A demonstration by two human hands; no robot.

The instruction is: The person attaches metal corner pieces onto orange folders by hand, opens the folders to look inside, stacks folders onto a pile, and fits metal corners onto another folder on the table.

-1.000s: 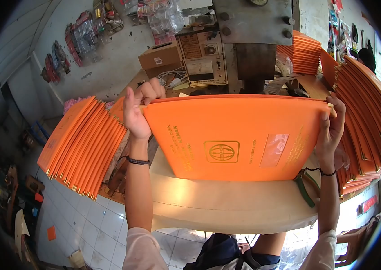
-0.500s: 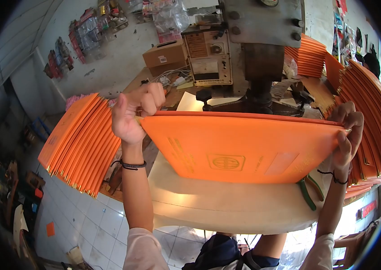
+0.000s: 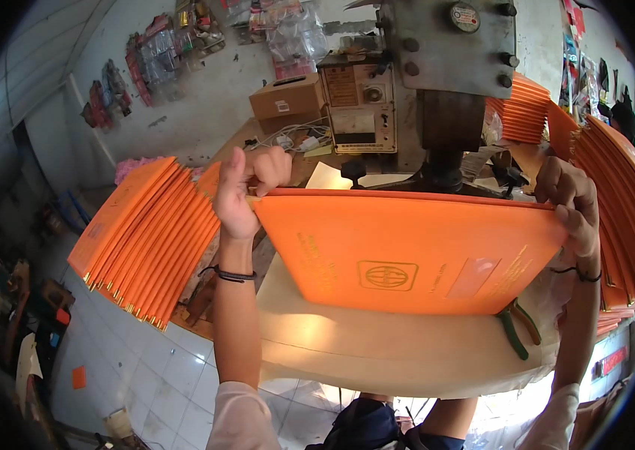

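An orange folder (image 3: 407, 251) with gold print and a small clear window stands tilted on the pale board (image 3: 377, 352). My left hand (image 3: 250, 187) pinches its upper left corner, thumb raised. At the upper right corner my right hand (image 3: 572, 202) grips the folder with fingers bent over the edge. A darker orange layer shows along the top edge, behind the front cover. Green-handled pliers (image 3: 513, 337) lie on the board by the folder's lower right corner.
Stacks of orange folders stand at left (image 3: 145, 240) and right (image 3: 610, 202), with another (image 3: 520, 109) at the back right. Behind the folder rises a metal press (image 3: 452, 112), beside a control box (image 3: 360, 105) and a cardboard box (image 3: 287, 100).
The folder first tipped flatter, then rose somewhat upright again, with both hands still on its corners. The view has shifted, and more of the press shows behind the folder.
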